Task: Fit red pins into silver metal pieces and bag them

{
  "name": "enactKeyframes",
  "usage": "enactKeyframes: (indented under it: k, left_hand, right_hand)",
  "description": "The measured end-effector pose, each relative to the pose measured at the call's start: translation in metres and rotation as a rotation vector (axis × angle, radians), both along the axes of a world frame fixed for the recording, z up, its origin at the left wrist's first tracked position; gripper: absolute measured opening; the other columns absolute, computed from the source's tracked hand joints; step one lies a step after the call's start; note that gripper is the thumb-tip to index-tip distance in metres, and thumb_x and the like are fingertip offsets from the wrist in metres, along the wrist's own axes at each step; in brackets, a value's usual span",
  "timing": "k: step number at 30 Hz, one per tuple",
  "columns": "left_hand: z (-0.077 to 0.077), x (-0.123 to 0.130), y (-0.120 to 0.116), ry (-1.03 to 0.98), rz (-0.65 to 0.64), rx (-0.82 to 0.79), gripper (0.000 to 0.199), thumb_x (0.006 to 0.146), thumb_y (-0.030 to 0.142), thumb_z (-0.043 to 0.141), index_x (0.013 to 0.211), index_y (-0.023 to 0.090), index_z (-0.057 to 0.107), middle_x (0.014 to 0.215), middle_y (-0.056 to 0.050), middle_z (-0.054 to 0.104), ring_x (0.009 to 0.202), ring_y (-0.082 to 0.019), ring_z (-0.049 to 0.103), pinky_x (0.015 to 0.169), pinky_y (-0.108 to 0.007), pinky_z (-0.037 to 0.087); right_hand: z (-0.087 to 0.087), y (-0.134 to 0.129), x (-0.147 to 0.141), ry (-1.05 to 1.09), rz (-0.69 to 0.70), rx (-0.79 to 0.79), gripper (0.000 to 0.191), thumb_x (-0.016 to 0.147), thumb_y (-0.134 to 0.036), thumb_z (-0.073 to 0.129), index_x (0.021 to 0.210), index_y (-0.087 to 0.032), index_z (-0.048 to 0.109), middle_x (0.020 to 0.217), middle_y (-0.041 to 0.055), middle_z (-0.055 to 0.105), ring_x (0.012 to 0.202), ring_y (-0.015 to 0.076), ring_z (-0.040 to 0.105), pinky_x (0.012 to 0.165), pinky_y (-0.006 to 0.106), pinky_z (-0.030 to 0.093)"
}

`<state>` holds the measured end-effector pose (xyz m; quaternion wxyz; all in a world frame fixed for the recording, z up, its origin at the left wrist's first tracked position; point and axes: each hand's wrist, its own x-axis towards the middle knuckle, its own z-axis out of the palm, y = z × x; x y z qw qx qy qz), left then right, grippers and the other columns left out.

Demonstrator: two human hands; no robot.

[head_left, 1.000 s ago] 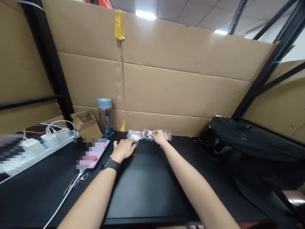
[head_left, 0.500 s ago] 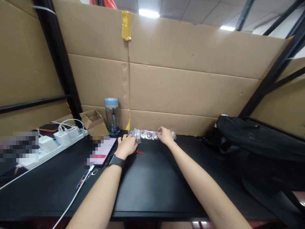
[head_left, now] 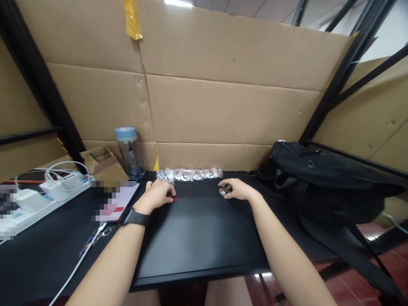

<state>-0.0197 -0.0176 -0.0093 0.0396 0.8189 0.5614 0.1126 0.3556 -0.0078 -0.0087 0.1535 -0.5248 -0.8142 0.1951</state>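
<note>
My right hand (head_left: 238,189) is closed on a small round shiny metal piece (head_left: 223,191), gripping its edge between thumb and fingers just over the black tabletop. To the left, my left hand (head_left: 157,194), a dark watch on its wrist, rests low with fingers and thumb curled together on a red cord (head_left: 174,198). Only the cord's loop pokes out; whatever else the fingers may cover is hidden. Behind both hands, a row of clear plastic packets (head_left: 191,174) with shiny round pieces and red bits lies along the cardboard wall.
A blue-lidded bottle (head_left: 130,153) and an opened cardboard box (head_left: 103,165) stand at the back left. Nearer are a phone (head_left: 123,203) on a white cable and a power strip (head_left: 57,199) with chargers. A black backpack (head_left: 328,178) fills the right side.
My right hand has come away from the packet row, toward me and to the right, with the round metal piece. My left hand has drawn back from the packets onto the red cord. The view has shifted right.
</note>
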Motion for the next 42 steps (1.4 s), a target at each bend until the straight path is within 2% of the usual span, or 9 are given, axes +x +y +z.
enactKeyframes:
  k: [3, 6, 10, 15, 21, 25, 30, 34, 42]
  left_hand:
    - [0.000, 0.009, -0.003, 0.016, -0.020, 0.010, 0.007, 0.075, 0.025, 0.072, 0.075, 0.031, 0.076, 0.098, -0.002, 0.071, 0.107, -0.030, 0.055, 0.088, -0.040, 0.032]
    - [-0.001, 0.018, -0.007, 0.030, -0.044, 0.054, 0.011, 0.078, 0.020, 0.068, 0.071, 0.027, 0.073, 0.095, -0.004, 0.070, 0.105, -0.029, 0.055, 0.087, -0.040, 0.032]
    - [-0.005, 0.030, -0.011, -0.033, -0.128, 0.122, 0.009, 0.084, 0.022, 0.064, 0.077, 0.025, 0.069, 0.094, -0.004, 0.070, 0.101, -0.027, 0.056, 0.087, -0.039, 0.032]
    - [-0.004, 0.045, -0.016, -0.193, -0.205, 0.089, 0.008, 0.091, 0.025, 0.058, 0.088, 0.024, 0.064, 0.092, -0.001, 0.071, 0.094, -0.022, 0.060, 0.090, -0.036, 0.033]
    - [-0.001, 0.061, -0.023, -0.286, -0.248, 0.040, 0.009, 0.088, 0.030, 0.063, 0.083, 0.024, 0.067, 0.088, 0.002, 0.074, 0.089, -0.020, 0.065, 0.093, -0.038, 0.032]
    - [-0.004, 0.067, -0.023, -0.318, -0.226, 0.023, 0.009, 0.084, 0.031, 0.068, 0.079, 0.024, 0.071, 0.087, 0.002, 0.076, 0.088, -0.020, 0.066, 0.093, -0.038, 0.033]
    - [-0.007, 0.068, -0.020, -0.407, -0.217, -0.003, 0.006, 0.083, 0.031, 0.071, 0.086, 0.027, 0.073, 0.089, 0.003, 0.078, 0.089, -0.019, 0.070, 0.091, -0.033, 0.038]
    - [-0.005, 0.068, -0.019, -0.421, -0.189, 0.012, 0.011, 0.089, 0.032, 0.065, 0.092, 0.027, 0.075, 0.094, 0.000, 0.078, 0.095, -0.020, 0.070, 0.090, -0.032, 0.041]
    - [0.000, 0.071, -0.022, -0.518, -0.118, 0.137, 0.019, 0.094, 0.038, 0.058, 0.093, 0.026, 0.073, 0.111, -0.004, 0.067, 0.111, -0.024, 0.060, 0.099, -0.042, 0.040]
  right_hand:
    - [-0.005, 0.007, -0.002, 0.024, 0.011, -0.001, 0.046, 0.066, -0.017, 0.079, 0.112, -0.022, 0.072, 0.098, 0.0043, 0.074, 0.086, 0.0195, 0.068, 0.078, 0.027, 0.052]
    - [-0.007, 0.008, -0.003, 0.011, 0.017, 0.030, 0.044, 0.066, -0.017, 0.077, 0.109, -0.021, 0.072, 0.096, 0.0039, 0.072, 0.082, 0.0177, 0.067, 0.077, 0.026, 0.050]
    - [-0.008, 0.007, -0.005, -0.002, -0.003, 0.040, 0.042, 0.065, -0.013, 0.073, 0.106, -0.020, 0.071, 0.092, 0.0025, 0.069, 0.077, 0.0153, 0.064, 0.072, 0.024, 0.048]
    - [-0.012, 0.009, -0.006, -0.009, -0.068, 0.044, 0.043, 0.060, -0.014, 0.075, 0.102, -0.021, 0.071, 0.090, 0.0014, 0.068, 0.076, 0.0146, 0.063, 0.070, 0.022, 0.047]
    - [-0.013, 0.009, -0.007, -0.019, -0.073, 0.088, 0.034, 0.058, -0.019, 0.075, 0.092, -0.021, 0.069, 0.085, -0.0007, 0.068, 0.071, 0.0138, 0.061, 0.063, 0.022, 0.044]
    - [-0.010, 0.006, -0.014, -0.006, -0.017, 0.130, 0.038, 0.054, -0.017, 0.077, 0.092, -0.021, 0.069, 0.084, -0.0013, 0.067, 0.070, 0.0137, 0.061, 0.064, 0.022, 0.045]
    - [-0.004, -0.003, -0.034, 0.170, 0.050, 0.219, 0.043, 0.056, -0.015, 0.074, 0.099, -0.020, 0.071, 0.092, 0.0012, 0.070, 0.078, 0.0154, 0.063, 0.072, 0.024, 0.049]
    - [0.002, -0.013, -0.052, 0.316, 0.123, 0.205, 0.035, 0.062, -0.014, 0.070, 0.096, -0.021, 0.071, 0.087, -0.0003, 0.072, 0.079, 0.0153, 0.065, 0.072, 0.024, 0.049]
    - [0.005, -0.027, -0.083, 0.568, 0.139, 0.261, 0.037, 0.068, -0.017, 0.071, 0.104, -0.022, 0.067, 0.102, 0.0036, 0.074, 0.090, 0.0192, 0.070, 0.078, 0.029, 0.053]
